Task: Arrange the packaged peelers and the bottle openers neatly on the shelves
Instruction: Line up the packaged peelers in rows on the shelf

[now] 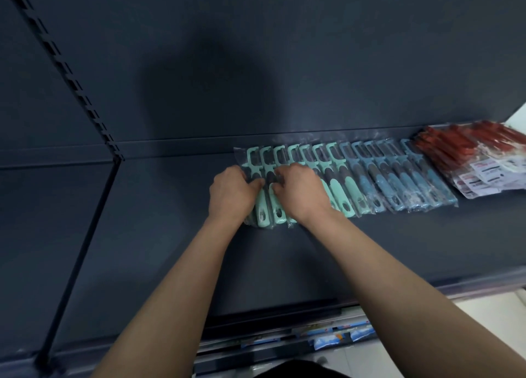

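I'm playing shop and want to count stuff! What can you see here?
mint peelers: about seven, mint green, clear packs, left end of the row
blue peelers: about seven, blue, right of the mint ones
red packs: overlapping pile, too blurred to count, red with white cards, far right
shelf: one, dark grey-blue, under everything
price labels: a few, blue-white, lower shelf edge
left hand: one, fingers curled on mint peelers
right hand: one, fingers curled on mint peelers

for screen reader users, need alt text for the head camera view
The left hand and right hand grip mint green peelers at the left end of a row of packets lying on a dark shelf. To the right the row continues with blue peelers, then a pile of red packets.
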